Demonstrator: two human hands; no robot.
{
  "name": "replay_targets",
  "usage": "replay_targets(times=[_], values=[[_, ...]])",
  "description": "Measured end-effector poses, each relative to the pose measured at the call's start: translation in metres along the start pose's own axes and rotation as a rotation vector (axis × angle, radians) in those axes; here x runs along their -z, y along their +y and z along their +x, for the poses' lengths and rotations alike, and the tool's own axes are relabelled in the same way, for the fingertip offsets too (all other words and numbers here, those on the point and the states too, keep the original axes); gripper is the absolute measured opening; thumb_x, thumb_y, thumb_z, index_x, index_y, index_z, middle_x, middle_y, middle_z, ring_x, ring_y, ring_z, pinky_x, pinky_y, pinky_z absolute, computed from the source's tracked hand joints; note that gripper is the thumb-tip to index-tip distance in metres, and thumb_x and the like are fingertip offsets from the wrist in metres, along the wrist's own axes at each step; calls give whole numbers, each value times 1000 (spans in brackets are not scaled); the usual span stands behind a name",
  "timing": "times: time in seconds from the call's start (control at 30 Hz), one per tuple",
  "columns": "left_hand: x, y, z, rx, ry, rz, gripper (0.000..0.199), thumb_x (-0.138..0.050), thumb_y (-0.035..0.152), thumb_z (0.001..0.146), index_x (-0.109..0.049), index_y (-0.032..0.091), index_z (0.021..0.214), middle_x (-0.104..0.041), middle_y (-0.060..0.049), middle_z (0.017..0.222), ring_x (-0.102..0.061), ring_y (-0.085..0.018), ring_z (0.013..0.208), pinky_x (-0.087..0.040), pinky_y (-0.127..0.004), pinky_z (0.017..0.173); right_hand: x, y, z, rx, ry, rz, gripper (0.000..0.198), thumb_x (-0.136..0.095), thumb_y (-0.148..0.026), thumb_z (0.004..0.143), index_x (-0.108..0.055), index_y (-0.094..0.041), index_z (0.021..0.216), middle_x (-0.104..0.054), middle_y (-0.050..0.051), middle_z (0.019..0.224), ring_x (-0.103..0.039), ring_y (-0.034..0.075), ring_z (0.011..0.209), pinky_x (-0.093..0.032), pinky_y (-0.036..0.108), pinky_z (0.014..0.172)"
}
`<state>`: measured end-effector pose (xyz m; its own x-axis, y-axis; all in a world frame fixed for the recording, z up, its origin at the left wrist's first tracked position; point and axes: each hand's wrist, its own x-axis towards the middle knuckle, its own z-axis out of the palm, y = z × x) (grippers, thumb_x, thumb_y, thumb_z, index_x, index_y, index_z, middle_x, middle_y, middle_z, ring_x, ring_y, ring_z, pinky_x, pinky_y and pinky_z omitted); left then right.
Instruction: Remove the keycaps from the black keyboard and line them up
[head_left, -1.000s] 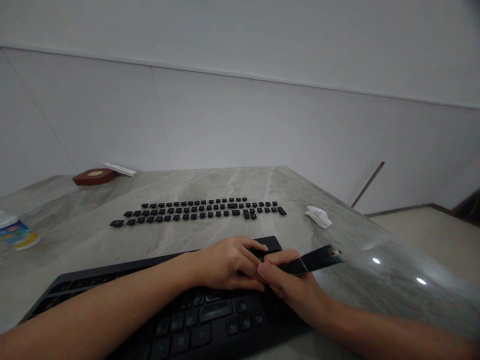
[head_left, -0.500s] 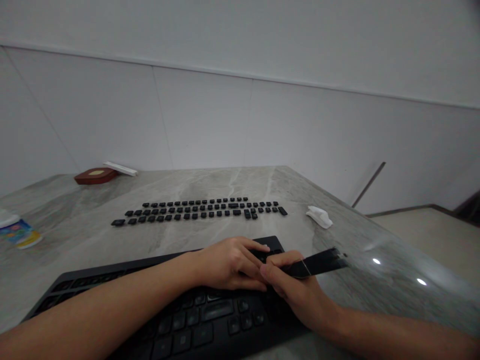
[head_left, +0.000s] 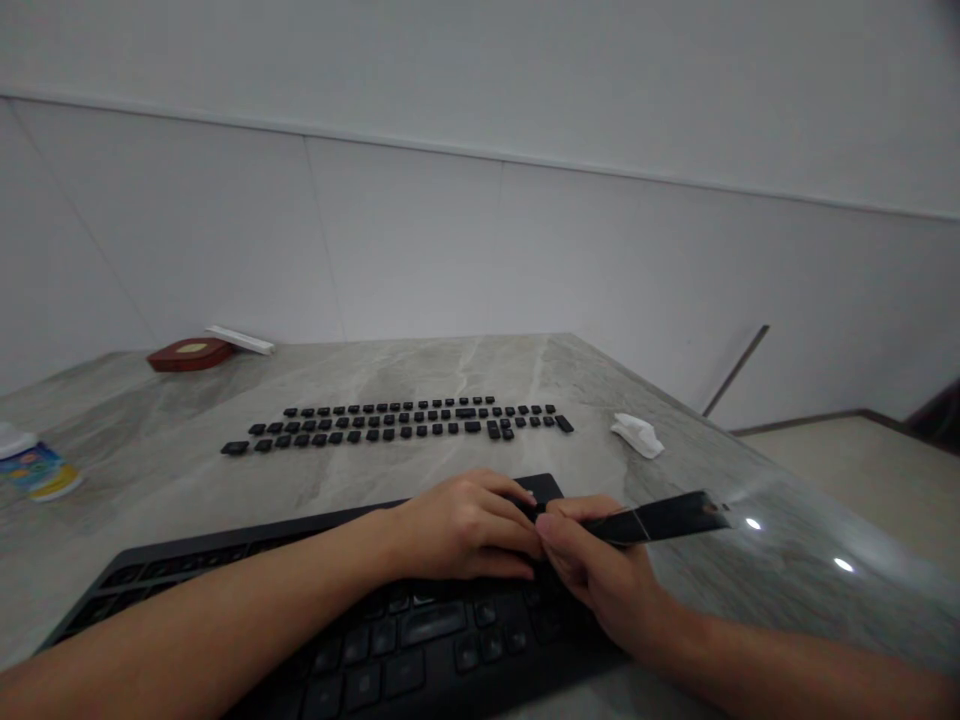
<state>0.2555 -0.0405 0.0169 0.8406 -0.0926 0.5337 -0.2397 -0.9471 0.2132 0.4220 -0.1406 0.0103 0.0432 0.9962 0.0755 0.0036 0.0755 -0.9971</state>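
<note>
A black keyboard (head_left: 431,622) lies across the near side of the table, many of its keys in place at the lower middle. Over its right part my left hand (head_left: 472,525) rests palm down, fingers bent and a little apart, tips against the keys and close to my right fingertips. Pinched in my right hand (head_left: 600,555) is a flat black tool (head_left: 675,517), its handle sticking out to the right with a small hole near the end. The tool's working end is hidden by my fingers. Beyond the keyboard, loose black keycaps (head_left: 390,421) lie in rows.
A crumpled white tissue (head_left: 637,435) lies right of the keycaps. At the left edge is a colourful container (head_left: 39,465). A dark red box (head_left: 191,354) and a white strip (head_left: 241,340) sit at the back left. The table's edge (head_left: 660,393) slants along the right.
My right hand has shifted slightly to the right, and the tool's handle has swung out further right. My left hand stays in nearly the same place on the keyboard.
</note>
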Motion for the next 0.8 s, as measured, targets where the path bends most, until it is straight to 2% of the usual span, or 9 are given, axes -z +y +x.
replay_targets(times=[0.13, 0.27, 0.4, 0.5, 0.7, 0.8], values=[[0, 1, 2, 12, 28, 77, 13, -59, 19, 93, -68, 12, 99, -73, -8, 91, -65, -21, 95, -54, -34, 91, 1, 1, 2, 22, -51, 111, 51, -64, -47, 80, -36, -20, 48, -27, -7, 46, -21, 6, 42, -17, 24, 39], [0, 3, 3, 48, 41, 67, 12, -54, 14, 91, -64, 13, 97, -71, -7, 86, -62, -19, 87, -53, -33, 86, 5, 5, 2, 69, -89, 131, 50, -62, -46, 85, -38, -19, 51, -28, -7, 48, -24, 7, 42, -17, 23, 39], [1, 6, 0, 232, 101, 9, 18, -59, 17, 84, -58, 14, 102, -67, -6, 87, -62, -18, 83, -53, -30, 78, 11, 8, 2, 146, -108, 86, 49, -58, -44, 90, -41, -19, 51, -32, -6, 48, -28, 7, 43, -21, 24, 40], [1, 7, -1, 349, 139, -25, 24, -60, 17, 81, -54, 16, 104, -67, -5, 91, -62, -17, 82, -53, -30, 78, 15, 9, 5, 174, -99, 57, 50, -56, -43, 92, -41, -19, 51, -33, -6, 47, -30, 8, 43, -24, 24, 41], [1, 7, 0, 341, 148, 7, 25, -58, 15, 81, -55, 15, 106, -66, -6, 89, -61, -18, 81, -52, -29, 73, 17, 5, 11, 139, -64, 18, 48, -57, -45, 89, -41, -20, 52, -34, -6, 47, -30, 8, 42, -23, 24, 40], [1, 6, 0, 303, 172, 39, 23, -57, 15, 84, -56, 14, 107, -66, -7, 90, -61, -18, 82, -52, -29, 73, 17, -1, 11, 141, -55, -81, 47, -54, -46, 89, -41, -20, 52, -34, -6, 47, -31, 9, 42, -24, 24, 41]])
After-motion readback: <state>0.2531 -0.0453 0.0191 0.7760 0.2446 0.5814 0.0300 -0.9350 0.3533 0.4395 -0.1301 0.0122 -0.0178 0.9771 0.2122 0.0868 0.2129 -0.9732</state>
